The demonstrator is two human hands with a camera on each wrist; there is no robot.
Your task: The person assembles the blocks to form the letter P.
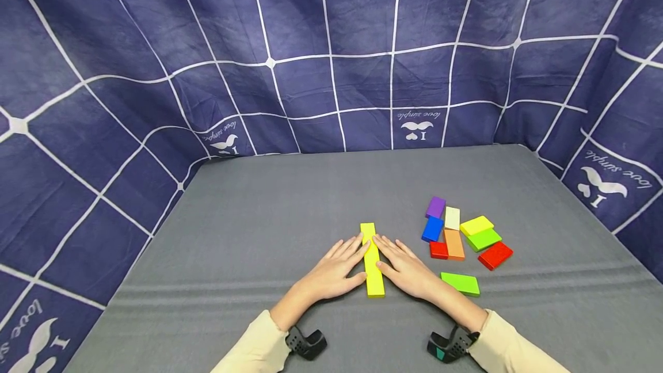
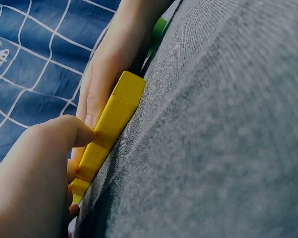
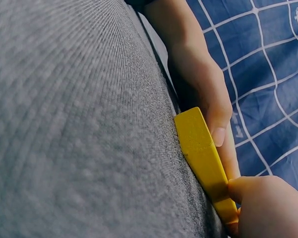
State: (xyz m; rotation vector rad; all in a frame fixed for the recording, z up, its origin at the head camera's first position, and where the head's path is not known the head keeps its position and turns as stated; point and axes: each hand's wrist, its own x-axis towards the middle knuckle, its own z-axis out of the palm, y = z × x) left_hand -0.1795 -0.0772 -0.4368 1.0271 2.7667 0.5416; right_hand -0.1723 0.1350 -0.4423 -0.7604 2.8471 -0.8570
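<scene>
A long yellow strip of blocks (image 1: 373, 275), with a faint line across its near part, lies on the grey cloth and points away from me. My left hand (image 1: 334, 272) rests along its left side, fingers straight, fingertips at the upper part and thumb at the lower edge. From the other side my right hand (image 1: 406, 269) mirrors it, with straight fingertips and thumb touching the right edge. Both wrist views show the near end of the yellow strip (image 2: 116, 109) standing free of the fingers, and the thumb (image 3: 240, 188) of the right hand against its side.
Right of the hands lie loose blocks: purple (image 1: 435, 207), blue (image 1: 432, 228), cream (image 1: 452, 218), orange (image 1: 454, 244), yellow (image 1: 476, 225), several red and green ones. One green block (image 1: 461, 284) lies beside the right forearm. A blue checked curtain (image 1: 311, 73) encloses the table.
</scene>
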